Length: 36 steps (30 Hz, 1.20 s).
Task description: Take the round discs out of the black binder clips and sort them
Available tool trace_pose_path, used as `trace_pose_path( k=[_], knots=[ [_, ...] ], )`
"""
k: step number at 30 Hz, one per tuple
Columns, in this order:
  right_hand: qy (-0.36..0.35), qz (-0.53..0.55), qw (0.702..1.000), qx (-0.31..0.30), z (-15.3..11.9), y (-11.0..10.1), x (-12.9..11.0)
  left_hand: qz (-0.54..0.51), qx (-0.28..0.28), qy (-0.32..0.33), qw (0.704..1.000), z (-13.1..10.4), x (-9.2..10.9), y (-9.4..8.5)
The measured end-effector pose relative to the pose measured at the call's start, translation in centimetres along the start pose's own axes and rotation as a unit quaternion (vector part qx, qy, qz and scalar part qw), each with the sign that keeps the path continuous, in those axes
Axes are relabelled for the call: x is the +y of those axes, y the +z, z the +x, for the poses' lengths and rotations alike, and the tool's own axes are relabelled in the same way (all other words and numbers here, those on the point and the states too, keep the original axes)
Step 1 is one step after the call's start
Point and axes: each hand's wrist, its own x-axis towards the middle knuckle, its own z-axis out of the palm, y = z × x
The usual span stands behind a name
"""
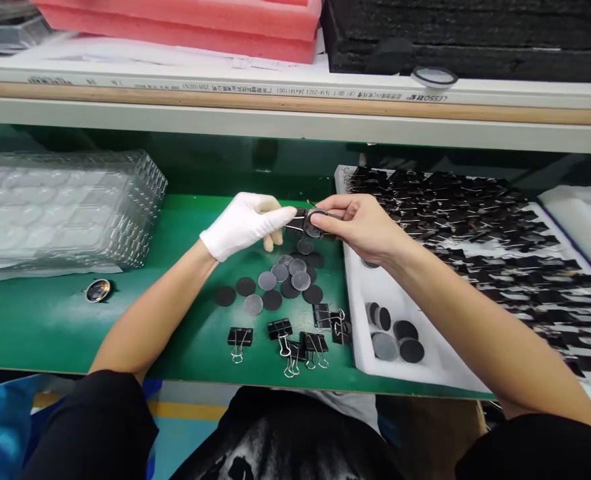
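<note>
My left hand, in a white glove with bare-looking beige fingertips, pinches a black binder clip. Bare, my right hand grips a small round dark part with its thumb on the face. Clip and round part meet between the two hands; the exact contact is hidden by my fingers. Beneath them, several thin dark and greyish discs lie scattered on the green table. Closer to me are several loose binder clips with silver wire handles.
At right, a white foam tray carries rows of clipped pieces and several loose discs. Clear plastic trays are stacked at left, near a small round metal-rimmed item. A shelf with pink foam crosses above.
</note>
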Motion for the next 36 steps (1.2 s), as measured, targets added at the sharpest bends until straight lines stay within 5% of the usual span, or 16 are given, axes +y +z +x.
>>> trace_pose_path(
  k=[11,26,31,36],
  knots=[
    [-0.024,-0.098,0.993,0.057,-1.8,1.1,-1.2,-0.009,0.002,-0.008,1.000,-0.3,0.2,0.9],
    [0.026,-0.097,0.994,-0.032,-2.6,-0.4,-2.1,0.078,-0.015,-0.004,0.997,0.0,0.0,1.2],
    [0.022,-0.156,0.984,-0.079,-3.5,-2.7,-2.4,0.109,-0.033,0.031,0.993,-0.1,-0.3,1.9],
    [-0.079,-0.285,0.955,0.020,-8.5,-8.8,-4.1,0.168,-0.005,0.042,0.985,0.0,-0.9,1.7]
  ],
)
